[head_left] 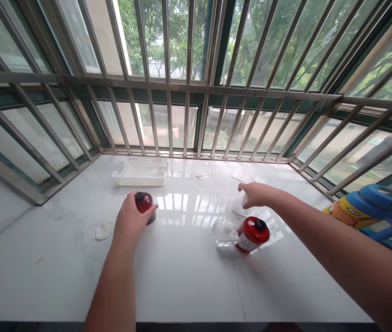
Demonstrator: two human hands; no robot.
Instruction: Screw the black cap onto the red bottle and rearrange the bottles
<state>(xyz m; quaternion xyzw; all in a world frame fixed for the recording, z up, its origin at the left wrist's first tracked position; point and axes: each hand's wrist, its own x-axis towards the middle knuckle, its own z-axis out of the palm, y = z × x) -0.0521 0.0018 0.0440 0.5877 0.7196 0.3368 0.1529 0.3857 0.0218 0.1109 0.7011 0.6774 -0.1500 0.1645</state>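
Note:
My left hand (130,216) is wrapped round a dark red bottle (143,201) with a black cap, standing on the white tiled ledge. To the right, my right hand (256,194) curls its fingers at a clear plastic container (236,211), which is blurred and see-through, so the exact grip is hard to make out. In front of that hand stands a second red bottle (254,231) with a black cap and a white label. A clear square container (225,234) sits against the bottle's left side.
A white perforated basket (140,180) lies near the window bars (202,87). Crumpled white scraps (103,231) are scattered on the ledge (182,281). A blue and yellow flask (365,207) with a handle stands at the right, beside my right forearm.

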